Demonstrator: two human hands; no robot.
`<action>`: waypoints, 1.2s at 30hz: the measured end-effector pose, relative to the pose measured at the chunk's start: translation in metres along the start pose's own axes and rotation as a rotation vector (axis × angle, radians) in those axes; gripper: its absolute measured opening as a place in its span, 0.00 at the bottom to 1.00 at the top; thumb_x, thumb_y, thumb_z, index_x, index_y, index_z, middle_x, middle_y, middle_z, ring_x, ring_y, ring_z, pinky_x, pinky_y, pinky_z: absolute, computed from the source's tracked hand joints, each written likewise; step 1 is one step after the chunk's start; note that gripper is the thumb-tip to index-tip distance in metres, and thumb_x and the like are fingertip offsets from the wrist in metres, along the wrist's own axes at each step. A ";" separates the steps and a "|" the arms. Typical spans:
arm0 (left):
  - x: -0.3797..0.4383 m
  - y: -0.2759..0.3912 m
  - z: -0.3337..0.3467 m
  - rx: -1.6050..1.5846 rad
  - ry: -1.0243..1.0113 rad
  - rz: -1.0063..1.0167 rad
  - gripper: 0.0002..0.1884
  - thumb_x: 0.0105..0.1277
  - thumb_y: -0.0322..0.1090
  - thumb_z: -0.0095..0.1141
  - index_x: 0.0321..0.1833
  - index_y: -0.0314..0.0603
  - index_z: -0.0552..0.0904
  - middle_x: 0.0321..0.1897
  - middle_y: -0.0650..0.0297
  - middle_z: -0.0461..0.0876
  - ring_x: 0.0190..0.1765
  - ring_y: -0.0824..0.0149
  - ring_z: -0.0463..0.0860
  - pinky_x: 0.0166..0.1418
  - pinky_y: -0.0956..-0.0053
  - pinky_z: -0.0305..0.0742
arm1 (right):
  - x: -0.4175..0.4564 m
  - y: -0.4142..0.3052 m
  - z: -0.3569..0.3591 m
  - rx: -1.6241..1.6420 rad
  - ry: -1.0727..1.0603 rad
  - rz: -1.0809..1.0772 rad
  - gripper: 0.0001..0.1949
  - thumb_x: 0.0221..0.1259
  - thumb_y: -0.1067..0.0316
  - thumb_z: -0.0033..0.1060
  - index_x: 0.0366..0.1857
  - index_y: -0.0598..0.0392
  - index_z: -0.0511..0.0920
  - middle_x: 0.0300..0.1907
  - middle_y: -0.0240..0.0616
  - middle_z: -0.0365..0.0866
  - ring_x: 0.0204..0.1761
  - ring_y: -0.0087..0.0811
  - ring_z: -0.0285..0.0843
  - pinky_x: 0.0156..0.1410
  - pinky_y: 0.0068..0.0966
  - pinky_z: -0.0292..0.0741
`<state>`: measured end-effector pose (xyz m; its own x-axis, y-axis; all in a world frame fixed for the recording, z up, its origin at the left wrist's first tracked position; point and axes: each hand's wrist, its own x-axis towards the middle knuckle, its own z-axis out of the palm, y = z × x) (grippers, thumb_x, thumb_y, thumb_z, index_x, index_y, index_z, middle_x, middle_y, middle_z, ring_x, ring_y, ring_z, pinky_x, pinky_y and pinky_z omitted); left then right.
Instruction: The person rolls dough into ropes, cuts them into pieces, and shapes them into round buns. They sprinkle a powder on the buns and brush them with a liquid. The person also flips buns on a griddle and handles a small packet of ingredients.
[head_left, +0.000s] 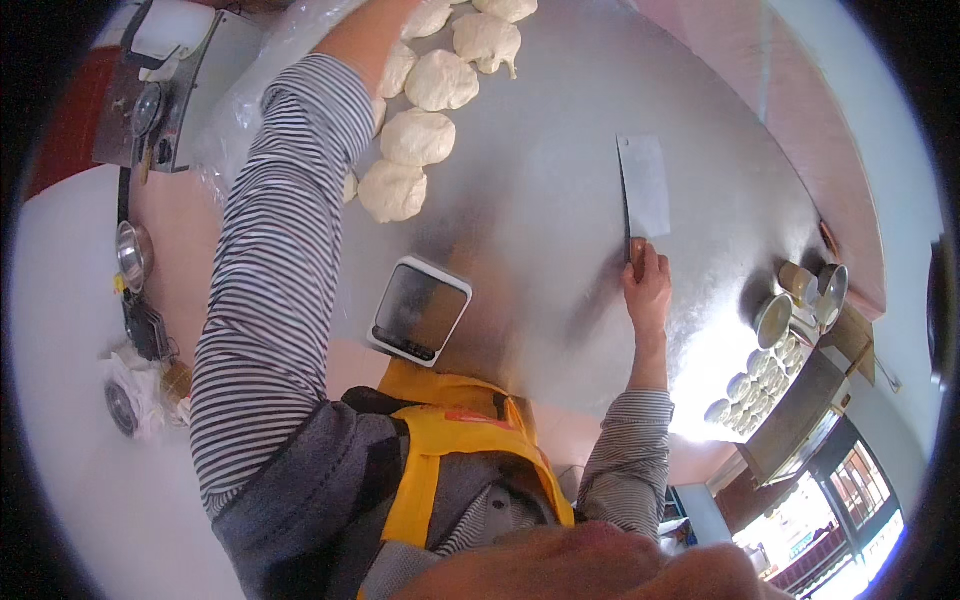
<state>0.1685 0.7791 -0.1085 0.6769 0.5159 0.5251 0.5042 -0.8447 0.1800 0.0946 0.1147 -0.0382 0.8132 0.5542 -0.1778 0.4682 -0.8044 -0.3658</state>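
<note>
My right hand (648, 291) grips the wooden handle of a cleaver (646, 187), whose broad steel blade points away from me just over the metal worktop (555, 225). My left forearm reaches past the top edge of the picture, so that hand is out of view. Beside this forearm lie several pale dough pieces (417, 137) in uneven rows, some partly covered by the arm. One dough lump (487, 41) has a thin strand hanging from its side. Between my arms, near the worktop's front edge, sits a digital kitchen scale (421, 309) with a dark top.
Clear plastic sheeting (259, 97) lies left of the dough. At the right stand a metal bowl (772, 321) and other containers, near rows of small rounded pieces (757, 386). A steel bowl (133, 256) and a strainer (147, 109) are at far left.
</note>
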 end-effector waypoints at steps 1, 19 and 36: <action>0.007 -0.041 -0.006 0.073 0.033 -0.105 0.15 0.74 0.36 0.48 0.54 0.35 0.82 0.50 0.46 0.83 0.54 0.46 0.80 0.63 0.49 0.70 | 0.002 -0.001 -0.002 0.027 -0.013 -0.014 0.24 0.60 0.69 0.64 0.62 0.55 0.75 0.45 0.50 0.78 0.43 0.51 0.81 0.45 0.42 0.82; -0.027 0.109 -0.062 -0.168 -0.409 0.731 0.20 0.58 0.26 0.59 0.56 0.40 0.83 0.53 0.47 0.84 0.60 0.44 0.79 0.69 0.54 0.70 | 0.257 -0.084 -0.076 -0.154 -0.046 -0.557 0.13 0.71 0.58 0.61 0.54 0.47 0.84 0.41 0.45 0.83 0.41 0.49 0.84 0.45 0.40 0.81; 0.014 0.084 -0.086 -0.853 -0.346 -0.066 0.16 0.69 0.27 0.53 0.57 0.40 0.84 0.48 0.57 0.86 0.51 0.62 0.83 0.57 0.62 0.77 | 0.258 -0.095 -0.085 -0.144 0.220 -0.568 0.14 0.70 0.59 0.62 0.56 0.48 0.82 0.40 0.42 0.85 0.39 0.44 0.86 0.43 0.38 0.81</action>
<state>0.1743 0.7034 -0.0148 0.8528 0.4647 0.2384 0.0743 -0.5599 0.8252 0.2892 0.3158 0.0283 0.4688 0.8589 0.2064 0.8777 -0.4264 -0.2188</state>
